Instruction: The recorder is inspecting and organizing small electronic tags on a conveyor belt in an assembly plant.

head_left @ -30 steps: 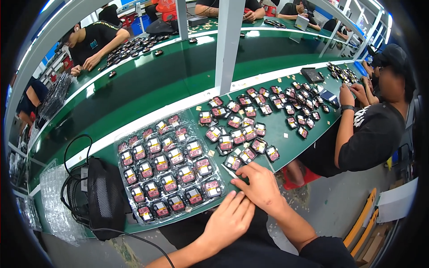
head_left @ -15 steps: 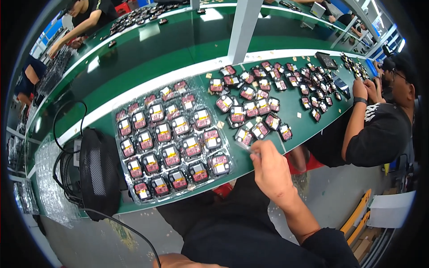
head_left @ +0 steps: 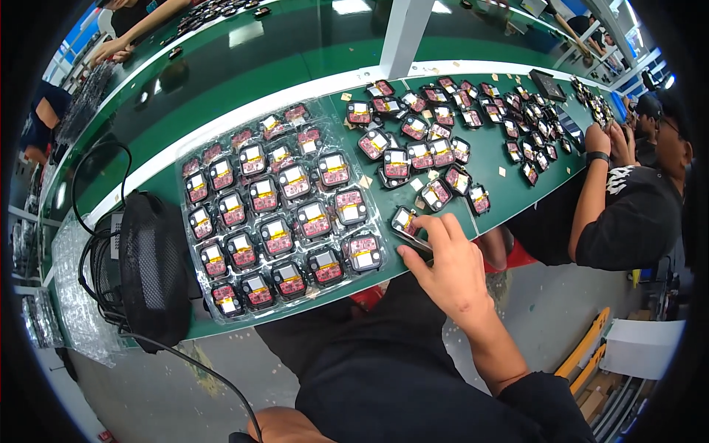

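My right hand reaches over the table's front edge, thumb and fingers apart. Its index fingertip meets the right side of a small black-cased device with a red circuit board, white label and yellow strip. The thumb tip lies just below that device's lower edge. To the left, a clear plastic tray holds rows of similar devices. At the lower edge there is a patch of bare skin, perhaps my left hand or forearm; no fingers show there.
Many loose devices spread across the green table to the right. A black mesh bag with cables sits left of the tray, beside stacked clear plastic. A white post rises behind. A co-worker works at the right.
My right hand has opened from a pinch on a thin clear piece and now touches the nearest device. The view has shifted slightly.
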A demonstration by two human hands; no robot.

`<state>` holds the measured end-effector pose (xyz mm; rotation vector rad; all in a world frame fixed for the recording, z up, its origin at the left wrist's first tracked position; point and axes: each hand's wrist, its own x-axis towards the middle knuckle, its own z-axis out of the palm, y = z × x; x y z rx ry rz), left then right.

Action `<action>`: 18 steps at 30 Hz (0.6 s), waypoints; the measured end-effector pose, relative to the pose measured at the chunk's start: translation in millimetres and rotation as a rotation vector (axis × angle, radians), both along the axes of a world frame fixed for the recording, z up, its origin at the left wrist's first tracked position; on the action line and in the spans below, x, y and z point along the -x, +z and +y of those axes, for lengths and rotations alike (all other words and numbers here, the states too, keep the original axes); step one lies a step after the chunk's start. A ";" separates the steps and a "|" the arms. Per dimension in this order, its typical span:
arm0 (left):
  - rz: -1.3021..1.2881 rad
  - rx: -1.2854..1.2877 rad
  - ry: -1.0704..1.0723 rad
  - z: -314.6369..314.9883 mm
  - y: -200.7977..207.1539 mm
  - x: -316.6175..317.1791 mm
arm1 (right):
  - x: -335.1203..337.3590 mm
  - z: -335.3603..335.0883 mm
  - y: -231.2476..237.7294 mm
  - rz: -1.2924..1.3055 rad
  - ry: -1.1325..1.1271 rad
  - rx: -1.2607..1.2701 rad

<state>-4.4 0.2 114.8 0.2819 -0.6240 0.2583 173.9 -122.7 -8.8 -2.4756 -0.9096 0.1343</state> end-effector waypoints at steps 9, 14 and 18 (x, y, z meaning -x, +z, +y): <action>-0.035 -0.028 -0.044 16.1 -10.3 -16.1 | 4.8 -1.1 -8.7 -0.060 -0.042 -0.111; 0.462 -0.512 0.321 26.3 -39.2 -16.3 | 4.5 -4.9 -12.1 -0.081 -0.061 -0.200; 0.555 -1.379 1.170 23.2 -77.7 -23.8 | 10.0 -17.4 -4.6 -0.126 0.007 -0.391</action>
